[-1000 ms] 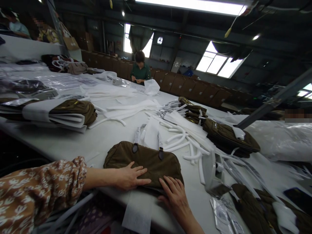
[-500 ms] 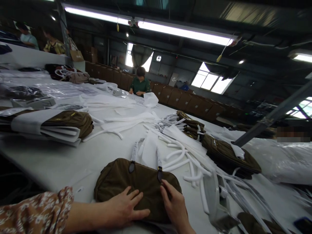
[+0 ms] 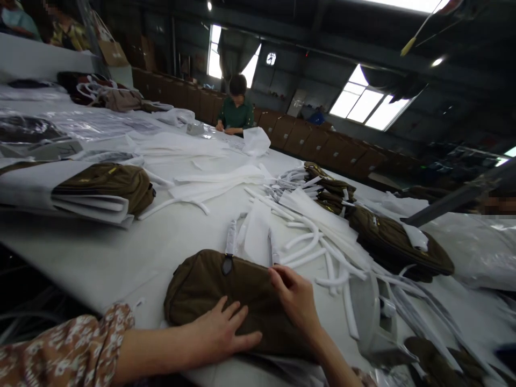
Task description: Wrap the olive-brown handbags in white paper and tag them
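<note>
An olive-brown handbag (image 3: 209,287) lies flat on the white table (image 3: 100,258) right in front of me. Its handles are wrapped in white paper (image 3: 230,239) and point away from me. My left hand (image 3: 220,333) rests flat on the bag's near side, fingers spread. My right hand (image 3: 296,298) lies on the bag's right part, fingers bent down at the right handle's base, which it covers. Whether those fingers grip anything is hidden.
White wrapping strips (image 3: 318,242) and paper sheets (image 3: 217,180) litter the table's middle. More olive bags lie at right (image 3: 397,244) and wrapped at left (image 3: 102,185). Clear plastic bags (image 3: 471,252) sit far right. A person in green (image 3: 236,110) works at the far side.
My right hand slid up the bag from its near edge to the right handle's base. The left hand stayed flat on the bag. The view shifted a little.
</note>
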`<state>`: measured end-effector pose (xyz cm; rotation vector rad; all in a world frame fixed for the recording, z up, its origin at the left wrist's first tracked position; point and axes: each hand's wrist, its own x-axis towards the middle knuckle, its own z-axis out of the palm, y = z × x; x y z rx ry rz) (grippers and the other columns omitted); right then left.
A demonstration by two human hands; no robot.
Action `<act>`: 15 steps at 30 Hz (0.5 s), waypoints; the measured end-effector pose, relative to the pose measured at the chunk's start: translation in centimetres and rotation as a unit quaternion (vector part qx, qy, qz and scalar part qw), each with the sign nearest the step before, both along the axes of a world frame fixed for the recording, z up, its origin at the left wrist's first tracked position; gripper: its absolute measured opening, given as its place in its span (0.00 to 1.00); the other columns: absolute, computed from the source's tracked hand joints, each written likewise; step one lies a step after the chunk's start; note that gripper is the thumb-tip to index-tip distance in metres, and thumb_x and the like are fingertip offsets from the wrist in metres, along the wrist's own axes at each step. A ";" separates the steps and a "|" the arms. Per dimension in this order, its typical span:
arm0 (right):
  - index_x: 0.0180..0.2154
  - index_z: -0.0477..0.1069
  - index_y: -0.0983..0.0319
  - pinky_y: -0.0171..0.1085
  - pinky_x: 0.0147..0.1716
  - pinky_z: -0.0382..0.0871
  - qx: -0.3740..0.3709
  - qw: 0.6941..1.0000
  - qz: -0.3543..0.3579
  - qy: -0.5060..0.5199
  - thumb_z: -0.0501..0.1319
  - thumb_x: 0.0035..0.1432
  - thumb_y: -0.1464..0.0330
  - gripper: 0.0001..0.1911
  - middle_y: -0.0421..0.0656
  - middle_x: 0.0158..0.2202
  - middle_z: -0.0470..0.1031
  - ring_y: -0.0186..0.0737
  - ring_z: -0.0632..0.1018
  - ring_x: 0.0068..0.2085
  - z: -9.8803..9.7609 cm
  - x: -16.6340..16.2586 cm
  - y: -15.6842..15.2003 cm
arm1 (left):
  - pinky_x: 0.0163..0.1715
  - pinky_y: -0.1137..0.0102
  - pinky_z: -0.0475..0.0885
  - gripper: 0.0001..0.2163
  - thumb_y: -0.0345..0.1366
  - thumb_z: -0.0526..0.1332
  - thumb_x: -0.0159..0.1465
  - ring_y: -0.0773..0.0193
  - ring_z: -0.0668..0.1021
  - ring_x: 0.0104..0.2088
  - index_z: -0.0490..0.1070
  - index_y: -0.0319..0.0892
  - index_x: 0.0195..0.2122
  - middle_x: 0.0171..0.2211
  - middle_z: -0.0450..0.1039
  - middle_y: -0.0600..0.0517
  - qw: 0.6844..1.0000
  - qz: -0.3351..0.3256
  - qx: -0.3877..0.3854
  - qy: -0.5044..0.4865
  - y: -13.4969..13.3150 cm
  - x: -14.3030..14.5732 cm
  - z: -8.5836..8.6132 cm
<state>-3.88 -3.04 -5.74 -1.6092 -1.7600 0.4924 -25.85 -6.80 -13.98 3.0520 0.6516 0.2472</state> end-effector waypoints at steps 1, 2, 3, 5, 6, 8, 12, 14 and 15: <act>0.34 0.75 0.60 0.32 0.31 0.70 0.026 0.999 0.033 -0.018 0.58 0.61 0.59 0.12 0.41 0.29 0.79 0.36 0.77 0.29 -0.1 -0.1 -3.1 | 0.45 0.44 0.70 0.24 0.38 0.49 0.69 0.40 0.71 0.55 0.45 0.54 0.66 0.58 0.63 0.34 1.000 -0.002 0.001 0.005 -0.1 0.0 0.0; 0.32 0.74 0.59 0.30 0.29 0.69 0.054 0.995 0.074 -0.040 0.57 0.61 0.60 0.12 0.40 0.28 0.78 0.34 0.76 0.27 -0.5 -0.3 -6.1 | 0.45 0.44 0.70 0.24 0.36 0.48 0.70 0.40 0.70 0.55 0.45 0.53 0.66 0.58 0.63 0.33 1.000 -0.006 0.003 0.011 -0.1 0.0 0.0; 0.33 0.74 0.59 0.29 0.27 0.69 0.088 0.985 0.134 -0.071 0.57 0.62 0.60 0.12 0.39 0.26 0.77 0.33 0.76 0.26 -1.3 -0.5 -8.9 | 0.45 0.44 0.70 0.24 0.36 0.48 0.70 0.40 0.70 0.55 0.46 0.52 0.66 0.58 0.62 0.32 1.000 -0.011 0.007 0.016 -0.2 0.0 0.2; 0.39 0.73 0.58 0.30 0.31 0.70 0.183 0.940 0.239 -0.162 0.58 0.62 0.60 0.10 0.41 0.32 0.79 0.34 0.78 0.31 -3.6 -0.9 -13.5 | 0.46 0.44 0.69 0.23 0.35 0.47 0.70 0.39 0.70 0.56 0.47 0.49 0.66 0.58 0.62 0.31 0.999 -0.017 0.017 0.031 -0.3 0.0 0.6; 0.43 0.73 0.56 0.33 0.36 0.71 0.228 0.915 0.252 -0.219 0.58 0.62 0.62 0.10 0.42 0.36 0.80 0.37 0.79 0.36 -5.1 -1.1 -15.2 | 0.46 0.44 0.69 0.23 0.35 0.47 0.70 0.39 0.69 0.56 0.48 0.49 0.65 0.58 0.62 0.31 0.999 -0.016 0.023 0.039 -0.4 0.1 0.8; 0.49 0.71 0.53 0.41 0.45 0.70 0.288 0.873 0.235 -0.317 0.58 0.62 0.63 0.13 0.44 0.45 0.78 0.43 0.78 0.45 -8.2 -1.3 -17.1 | 0.45 0.45 0.69 0.22 0.35 0.46 0.70 0.40 0.70 0.55 0.49 0.48 0.65 0.57 0.63 0.32 0.998 -0.009 0.036 0.052 -0.7 0.2 1.3; 0.47 0.72 0.54 0.45 0.52 0.66 0.318 0.854 0.223 -0.346 0.54 0.64 0.62 0.13 0.43 0.49 0.77 0.43 0.76 0.50 -12.1 -0.9 -17.6 | 0.46 0.47 0.69 0.22 0.35 0.46 0.70 0.42 0.70 0.55 0.49 0.48 0.65 0.57 0.64 0.33 0.997 -0.008 0.053 0.055 -1.1 0.3 1.8; 0.45 0.73 0.55 0.40 0.51 0.68 0.323 0.859 0.228 -0.326 0.53 0.65 0.63 0.12 0.42 0.46 0.78 0.40 0.77 0.49 -12.6 -0.5 -17.4 | 0.46 0.47 0.69 0.22 0.34 0.45 0.70 0.43 0.70 0.55 0.49 0.48 0.65 0.57 0.63 0.33 0.997 -0.008 0.060 0.053 -1.2 0.3 1.7; 0.45 0.73 0.55 0.38 0.49 0.69 0.323 0.862 0.229 -0.317 0.54 0.64 0.64 0.11 0.42 0.45 0.79 0.39 0.77 0.48 -12.7 -0.4 -17.5 | 0.46 0.47 0.69 0.22 0.34 0.45 0.70 0.42 0.70 0.55 0.48 0.48 0.65 0.57 0.63 0.33 0.997 -0.006 0.063 0.051 -1.3 0.3 1.7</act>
